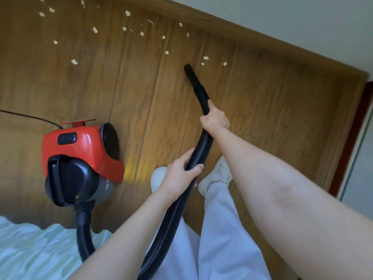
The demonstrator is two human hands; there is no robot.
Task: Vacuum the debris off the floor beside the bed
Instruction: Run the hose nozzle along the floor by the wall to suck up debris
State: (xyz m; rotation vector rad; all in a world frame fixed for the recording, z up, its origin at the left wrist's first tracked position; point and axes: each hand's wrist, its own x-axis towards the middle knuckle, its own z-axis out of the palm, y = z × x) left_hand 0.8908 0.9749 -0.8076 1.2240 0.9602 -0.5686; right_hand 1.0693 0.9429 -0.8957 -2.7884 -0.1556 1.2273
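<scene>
A smooth black nozzle tube (196, 87) is gripped by the right hand (215, 119), fingers curled round it; its round mouth lies beyond the fingertips, just short of pale paper scraps (205, 58) scattered on the grained wooden floor (262, 102). Lower down, the ribbed hose (171, 215) is clasped by the left hand (182, 170) — thumb over, fingers under. A glossy red canister vacuum (80, 156) sits left of that hand, beside rumpled pale bedding (30, 249).
</scene>
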